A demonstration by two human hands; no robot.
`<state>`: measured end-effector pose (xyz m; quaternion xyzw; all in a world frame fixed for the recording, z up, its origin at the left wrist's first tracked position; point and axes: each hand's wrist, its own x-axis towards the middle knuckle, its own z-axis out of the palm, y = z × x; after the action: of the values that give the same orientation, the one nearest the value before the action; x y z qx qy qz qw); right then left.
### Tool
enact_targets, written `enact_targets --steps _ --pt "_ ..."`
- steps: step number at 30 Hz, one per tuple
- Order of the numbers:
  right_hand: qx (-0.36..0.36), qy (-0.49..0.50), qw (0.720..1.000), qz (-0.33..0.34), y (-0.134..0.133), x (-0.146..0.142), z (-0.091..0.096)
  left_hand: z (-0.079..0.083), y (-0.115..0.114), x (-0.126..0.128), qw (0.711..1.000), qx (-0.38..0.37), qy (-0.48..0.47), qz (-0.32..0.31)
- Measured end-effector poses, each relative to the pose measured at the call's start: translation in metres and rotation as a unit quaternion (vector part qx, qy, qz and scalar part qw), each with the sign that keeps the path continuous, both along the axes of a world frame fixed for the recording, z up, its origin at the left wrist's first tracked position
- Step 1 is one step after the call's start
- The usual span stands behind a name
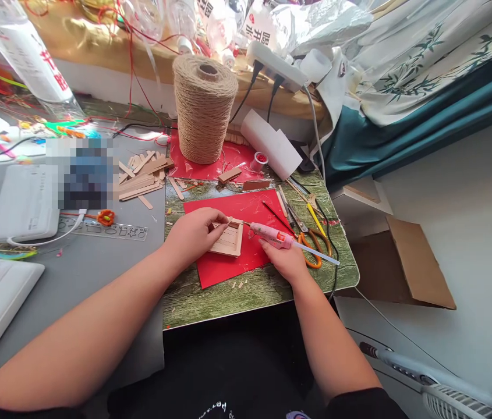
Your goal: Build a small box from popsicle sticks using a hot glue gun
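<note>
My left hand (pixel 200 233) is closed on a small tray-like piece made of wooden craft sticks (pixel 228 242), its fingers at the upper edge. The piece rests on a red sheet (pixel 246 270). In my right hand (pixel 287 259) is a pink glue gun (pixel 272 234), with a pale glue stick (pixel 319 254) poking out of its back end. The glue gun's nozzle points left, close to the upper right corner of the wooden piece; I cannot tell whether it touches.
A big twine spool (pixel 204 110) stands behind the sheet. Loose craft sticks (pixel 141 183) lie to the left. Orange-handled scissors (pixel 311 247) and a yellow tool (pixel 315 218) lie to the right, near a black cable. A power strip (pixel 276 67) sits on the ledge.
</note>
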<state>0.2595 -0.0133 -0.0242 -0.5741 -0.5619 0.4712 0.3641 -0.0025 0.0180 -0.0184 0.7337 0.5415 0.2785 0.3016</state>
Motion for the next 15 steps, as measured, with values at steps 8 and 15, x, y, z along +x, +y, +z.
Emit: enact_targets --steps 8,15 --pt "0.007 0.015 0.999 0.051 0.0007 0.0080 -0.0045 0.0021 -0.0002 -0.0002 1.000 -0.007 0.007 -0.003" --pt "0.007 0.005 0.998 0.058 0.0015 0.0096 -0.0017 0.0000 0.0012 -0.0005 1.000 -0.005 0.006 0.000"
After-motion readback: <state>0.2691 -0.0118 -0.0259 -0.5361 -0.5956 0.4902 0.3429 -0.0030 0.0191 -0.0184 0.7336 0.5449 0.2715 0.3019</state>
